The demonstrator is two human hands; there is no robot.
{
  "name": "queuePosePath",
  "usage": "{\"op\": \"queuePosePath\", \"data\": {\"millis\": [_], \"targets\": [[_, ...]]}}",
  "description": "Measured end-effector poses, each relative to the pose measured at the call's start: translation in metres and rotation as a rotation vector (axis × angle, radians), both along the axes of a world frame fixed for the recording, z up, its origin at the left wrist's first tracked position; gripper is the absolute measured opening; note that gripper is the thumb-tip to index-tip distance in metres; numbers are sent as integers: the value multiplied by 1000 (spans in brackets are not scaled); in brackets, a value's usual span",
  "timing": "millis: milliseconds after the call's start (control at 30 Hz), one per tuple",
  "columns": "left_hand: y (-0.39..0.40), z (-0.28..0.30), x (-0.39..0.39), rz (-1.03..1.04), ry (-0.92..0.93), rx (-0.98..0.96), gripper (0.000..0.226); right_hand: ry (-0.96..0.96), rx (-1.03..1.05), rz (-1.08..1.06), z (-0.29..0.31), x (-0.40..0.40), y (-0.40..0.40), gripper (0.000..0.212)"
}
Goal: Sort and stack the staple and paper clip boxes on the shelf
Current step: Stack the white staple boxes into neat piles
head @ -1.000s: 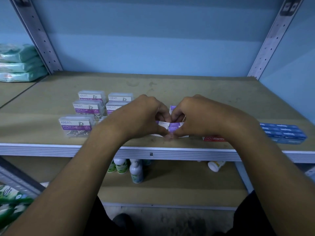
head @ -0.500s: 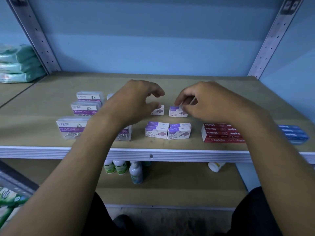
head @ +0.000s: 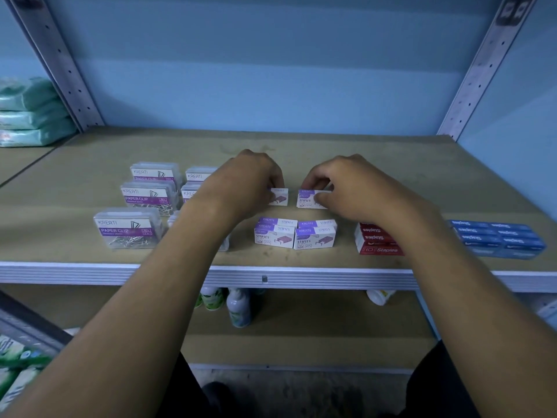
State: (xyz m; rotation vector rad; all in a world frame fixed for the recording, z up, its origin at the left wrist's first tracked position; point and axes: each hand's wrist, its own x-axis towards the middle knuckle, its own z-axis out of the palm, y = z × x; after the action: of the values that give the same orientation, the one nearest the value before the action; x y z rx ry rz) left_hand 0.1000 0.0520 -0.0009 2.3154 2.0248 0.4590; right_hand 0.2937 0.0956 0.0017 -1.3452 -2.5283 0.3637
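Gripping one small staple box each, left hand (head: 244, 185) holds the left box (head: 278, 197), right hand (head: 355, 188) the right box (head: 307, 200), on the shelf (head: 391, 164).

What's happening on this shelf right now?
A person is sorting small stationery boxes. The left hand grips one purple-and-white staples box, the right hand another, both set behind a stacked front row of purple staples boxes. Clear paper clip boxes sit left; red staples boxes and blue staples boxes right.
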Motion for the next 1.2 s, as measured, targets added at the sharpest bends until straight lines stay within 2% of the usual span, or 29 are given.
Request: {"op": "queuePosePath", "data": {"millis": [400, 533, 1200], "targets": [[-25, 18, 6, -23, -123, 62, 21, 75, 24, 27, 17, 7, -16, 27], [-38, 19, 10, -56, -119, 65, 22, 46, 11, 51, 24, 11, -27, 26], [-46, 14, 9, -96, -123, -106, 24, -80, -117, 37, 23, 6, -43, 37]]}}
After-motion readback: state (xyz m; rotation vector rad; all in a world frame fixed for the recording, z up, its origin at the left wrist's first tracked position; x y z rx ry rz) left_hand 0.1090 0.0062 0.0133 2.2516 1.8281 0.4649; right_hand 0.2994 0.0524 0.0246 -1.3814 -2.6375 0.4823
